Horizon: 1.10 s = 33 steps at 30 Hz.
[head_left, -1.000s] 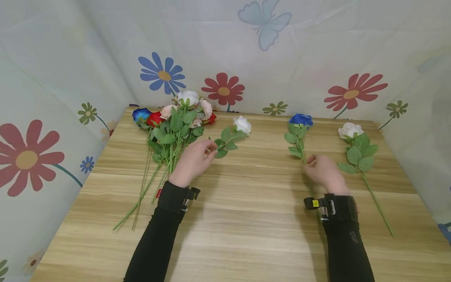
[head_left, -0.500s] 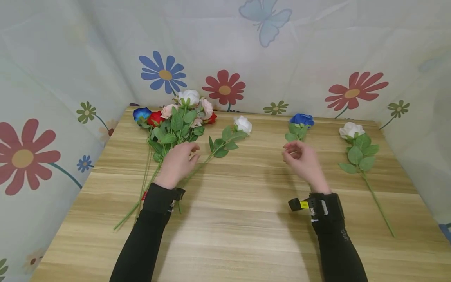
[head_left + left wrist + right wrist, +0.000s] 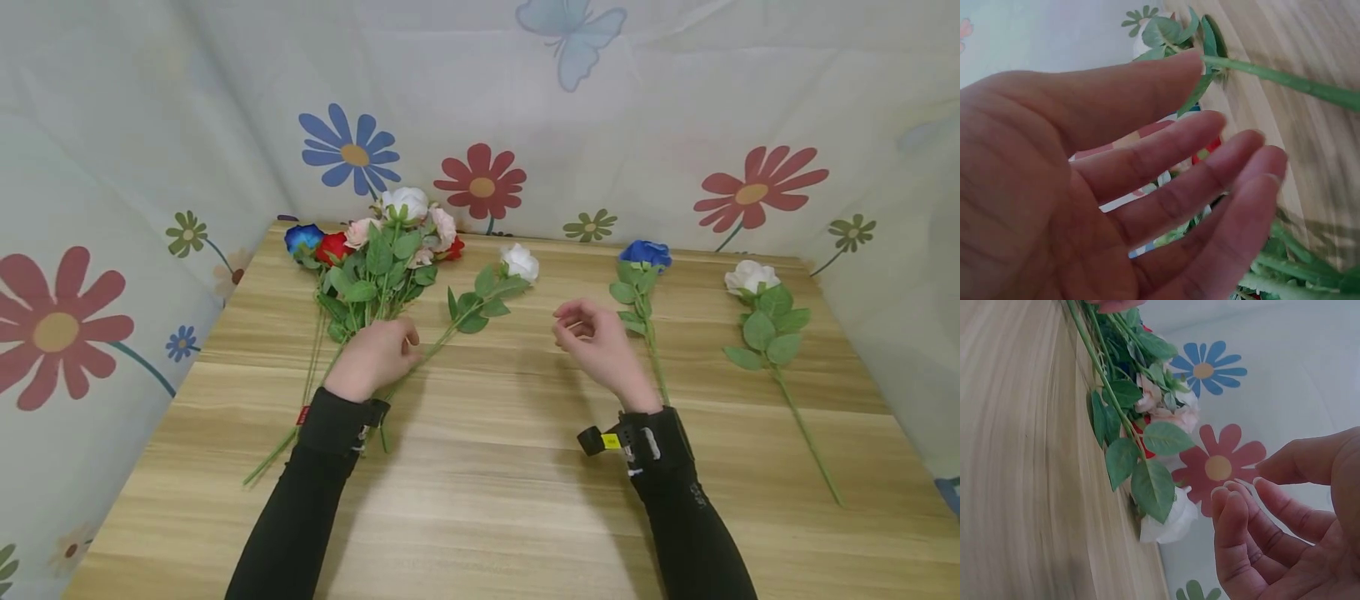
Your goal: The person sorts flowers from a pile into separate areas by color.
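My left hand (image 3: pixel 377 355) hovers over the stems of a flower pile, its fingers loosely bent and nothing between them. The thumb is close to the stem (image 3: pixel 1285 80) of a single white rose (image 3: pixel 520 263); whether it touches I cannot tell. My right hand (image 3: pixel 600 343) is held above the table, fingers loosely curled and holding nothing. It is between the white rose and a blue rose (image 3: pixel 647 254), whose lower stem is hidden behind the right forearm. In the right wrist view, the white rose (image 3: pixel 1169 519) lies beyond the fingertips.
The pile at the back left has blue (image 3: pixel 304 237), red (image 3: pixel 332 248), pink (image 3: pixel 363 232) and white (image 3: pixel 406 203) flowers with crossing stems. Another white rose (image 3: pixel 752 277) lies at the right. A printed curtain (image 3: pixel 450 75) stands behind the wooden table (image 3: pixel 480 500).
My right hand has let go of the blue rose's stem and moved left. My left hand has drawn back leftward from the white rose's leaves towards the pile's stems.
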Each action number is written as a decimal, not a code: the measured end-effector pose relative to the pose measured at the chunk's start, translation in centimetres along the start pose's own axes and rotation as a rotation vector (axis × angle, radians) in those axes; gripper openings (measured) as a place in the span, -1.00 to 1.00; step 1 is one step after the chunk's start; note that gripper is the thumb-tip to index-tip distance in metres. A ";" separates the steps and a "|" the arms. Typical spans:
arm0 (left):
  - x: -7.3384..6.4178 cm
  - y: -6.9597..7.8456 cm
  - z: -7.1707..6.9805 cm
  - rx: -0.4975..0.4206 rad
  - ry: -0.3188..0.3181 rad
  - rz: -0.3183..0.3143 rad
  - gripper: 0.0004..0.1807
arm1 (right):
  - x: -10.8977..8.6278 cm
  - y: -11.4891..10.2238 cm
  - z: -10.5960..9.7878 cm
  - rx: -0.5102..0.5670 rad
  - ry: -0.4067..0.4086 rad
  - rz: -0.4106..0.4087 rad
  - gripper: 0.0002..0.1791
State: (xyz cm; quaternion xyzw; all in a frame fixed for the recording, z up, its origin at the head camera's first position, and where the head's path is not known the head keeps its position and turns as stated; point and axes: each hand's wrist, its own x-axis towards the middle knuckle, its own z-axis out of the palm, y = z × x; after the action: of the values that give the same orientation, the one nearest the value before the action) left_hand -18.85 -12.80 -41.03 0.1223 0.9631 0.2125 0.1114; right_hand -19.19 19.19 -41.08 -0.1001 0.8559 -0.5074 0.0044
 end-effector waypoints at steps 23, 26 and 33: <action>0.8 0.3 1.3 0.060 -0.082 -0.062 -0.79 | -0.1 0.6 2.6 -0.024 -0.095 -0.016 -0.75; 0.7 0.4 1.3 0.054 -0.098 -0.075 -0.78 | -0.1 0.8 2.7 -0.017 -0.100 -0.010 -0.74; 0.8 0.4 1.6 0.056 -0.133 -0.098 -0.68 | 0.0 0.9 2.7 0.000 -0.106 -0.009 -0.73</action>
State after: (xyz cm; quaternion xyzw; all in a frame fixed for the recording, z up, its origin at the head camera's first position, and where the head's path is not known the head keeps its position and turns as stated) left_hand -19.12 -11.62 -42.37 0.0918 0.9639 0.1711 0.1820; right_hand -19.03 17.28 -43.16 -0.1304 0.8539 -0.5016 0.0475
